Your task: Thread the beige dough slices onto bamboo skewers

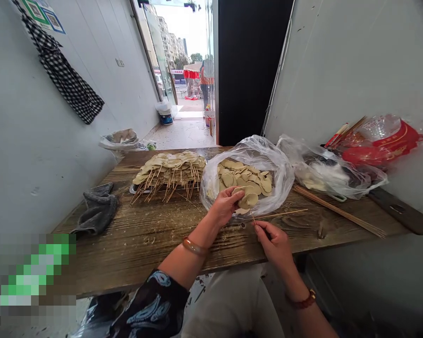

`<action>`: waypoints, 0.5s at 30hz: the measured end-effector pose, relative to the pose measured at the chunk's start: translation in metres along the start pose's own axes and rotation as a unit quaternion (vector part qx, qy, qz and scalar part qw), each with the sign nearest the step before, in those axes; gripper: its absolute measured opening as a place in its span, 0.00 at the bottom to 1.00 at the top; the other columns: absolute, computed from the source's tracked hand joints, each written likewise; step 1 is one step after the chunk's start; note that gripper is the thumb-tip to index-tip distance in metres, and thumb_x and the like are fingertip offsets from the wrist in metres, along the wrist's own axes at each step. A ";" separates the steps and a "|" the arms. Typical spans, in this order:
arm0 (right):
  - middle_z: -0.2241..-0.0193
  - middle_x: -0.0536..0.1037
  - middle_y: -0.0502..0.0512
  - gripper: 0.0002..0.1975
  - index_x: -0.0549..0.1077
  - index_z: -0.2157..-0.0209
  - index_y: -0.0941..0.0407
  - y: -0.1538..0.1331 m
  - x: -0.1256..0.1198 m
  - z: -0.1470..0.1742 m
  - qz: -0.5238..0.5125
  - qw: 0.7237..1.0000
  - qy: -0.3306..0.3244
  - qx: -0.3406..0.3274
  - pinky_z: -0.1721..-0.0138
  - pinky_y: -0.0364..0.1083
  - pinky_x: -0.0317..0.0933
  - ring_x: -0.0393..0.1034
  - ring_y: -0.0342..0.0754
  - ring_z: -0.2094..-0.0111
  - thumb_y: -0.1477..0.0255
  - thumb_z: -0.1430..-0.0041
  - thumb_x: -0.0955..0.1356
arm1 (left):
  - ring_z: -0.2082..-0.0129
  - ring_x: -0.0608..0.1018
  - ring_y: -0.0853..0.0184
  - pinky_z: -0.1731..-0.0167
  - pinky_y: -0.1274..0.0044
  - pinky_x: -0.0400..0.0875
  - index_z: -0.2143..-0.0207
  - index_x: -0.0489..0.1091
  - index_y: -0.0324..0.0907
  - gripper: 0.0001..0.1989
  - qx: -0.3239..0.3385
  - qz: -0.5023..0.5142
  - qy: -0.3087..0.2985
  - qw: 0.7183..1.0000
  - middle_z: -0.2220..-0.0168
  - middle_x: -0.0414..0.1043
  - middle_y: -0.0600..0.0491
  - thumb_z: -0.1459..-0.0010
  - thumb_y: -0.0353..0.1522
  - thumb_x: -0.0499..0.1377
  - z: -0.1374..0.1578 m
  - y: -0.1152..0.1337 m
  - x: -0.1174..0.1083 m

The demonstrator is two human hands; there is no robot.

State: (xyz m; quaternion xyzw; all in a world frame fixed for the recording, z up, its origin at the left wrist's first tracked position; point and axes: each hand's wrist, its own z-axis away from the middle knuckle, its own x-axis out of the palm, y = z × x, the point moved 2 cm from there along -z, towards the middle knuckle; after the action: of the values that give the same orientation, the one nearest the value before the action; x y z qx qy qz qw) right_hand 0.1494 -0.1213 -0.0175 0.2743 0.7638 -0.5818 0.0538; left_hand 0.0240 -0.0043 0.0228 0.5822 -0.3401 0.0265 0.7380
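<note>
In front of the open plastic bag (284, 176), my left hand (225, 204) is closed on a few thin, pale round slices (248, 199). My right hand (273, 239) pinches a thin wooden skewer (253, 218), whose upper end meets the slices in my left hand. More slices of the same kind (245, 174) fill the bag behind. Left of it lies a heap of skewered slices (172, 166), piled with their bare sticks pointing toward me. A single loose skewer (285, 213) rests on the wood just beyond my right hand.
A bundle of skewers (341, 211) lies to the right on the wooden table (155, 249), near a dark flat-bladed tool (402, 211). Plastic bags (331, 176) and red packaging (384, 145) sit against the right wall. A grey cloth (97, 209) lies left. Outside the doorway stands a person (206, 82).
</note>
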 end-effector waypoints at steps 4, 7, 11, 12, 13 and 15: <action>0.73 0.78 0.53 0.14 0.77 0.66 0.57 -0.003 0.000 -0.001 0.001 1.000 0.002 -0.009 0.69 0.42 0.62 0.70 0.46 0.73 0.65 0.41 0.62 | 0.77 0.73 0.73 0.74 0.79 0.71 0.70 0.71 0.35 0.20 0.010 -0.008 0.002 1.000 0.75 0.72 0.54 0.64 0.38 0.70 0.000 -0.003 0.002; 0.75 0.77 0.53 0.14 0.77 0.67 0.57 -0.003 0.000 -0.001 0.001 1.000 0.006 -0.002 0.71 0.42 0.61 0.68 0.45 0.74 0.65 0.41 0.62 | 0.78 0.72 0.74 0.76 0.80 0.69 0.72 0.71 0.35 0.20 0.011 -0.013 0.013 1.000 0.76 0.71 0.55 0.64 0.39 0.70 0.000 -0.006 0.003; 0.76 0.75 0.52 0.14 0.76 0.67 0.57 -0.001 0.000 -0.001 -0.015 1.000 0.010 0.012 0.73 0.42 0.60 0.67 0.45 0.75 0.65 0.41 0.62 | 0.76 0.74 0.73 0.75 0.80 0.70 0.68 0.71 0.36 0.20 0.000 0.005 -0.006 1.000 0.73 0.73 0.53 0.62 0.38 0.70 0.001 -0.005 0.006; 0.77 0.74 0.52 0.14 0.76 0.67 0.57 -0.001 0.000 -0.001 -0.019 1.000 0.012 0.014 0.73 0.42 0.59 0.67 0.45 0.75 0.64 0.40 0.62 | 0.74 0.74 0.72 0.74 0.80 0.70 0.66 0.70 0.36 0.21 -0.001 0.009 -0.017 1.000 0.71 0.73 0.53 0.61 0.37 0.70 0.002 -0.005 0.007; 0.78 0.73 0.51 0.15 0.76 0.66 0.58 -0.001 -0.001 -0.001 -0.022 1.000 0.015 0.016 0.73 0.42 0.59 0.66 0.45 0.75 0.64 0.40 0.62 | 0.73 0.75 0.72 0.73 0.80 0.70 0.65 0.70 0.37 0.21 -0.002 0.011 -0.028 1.000 0.70 0.74 0.53 0.61 0.36 0.70 0.003 -0.005 0.008; 0.80 0.72 0.50 0.15 0.76 0.66 0.58 -0.002 -0.001 -0.001 -0.027 0.999 0.020 0.021 0.74 0.41 0.59 0.65 0.44 0.76 0.64 0.40 0.62 | 0.72 0.76 0.71 0.72 0.80 0.71 0.63 0.69 0.37 0.23 -0.006 0.006 -0.044 0.999 0.68 0.74 0.52 0.62 0.33 0.70 0.005 -0.005 0.011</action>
State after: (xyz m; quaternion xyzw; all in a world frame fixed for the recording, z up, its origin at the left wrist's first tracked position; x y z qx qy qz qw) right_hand 0.1494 -0.1216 -0.0152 0.2664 0.7595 -0.5932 0.0168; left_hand 0.0326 -0.0143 0.0246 0.5764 -0.3760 0.0032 0.7256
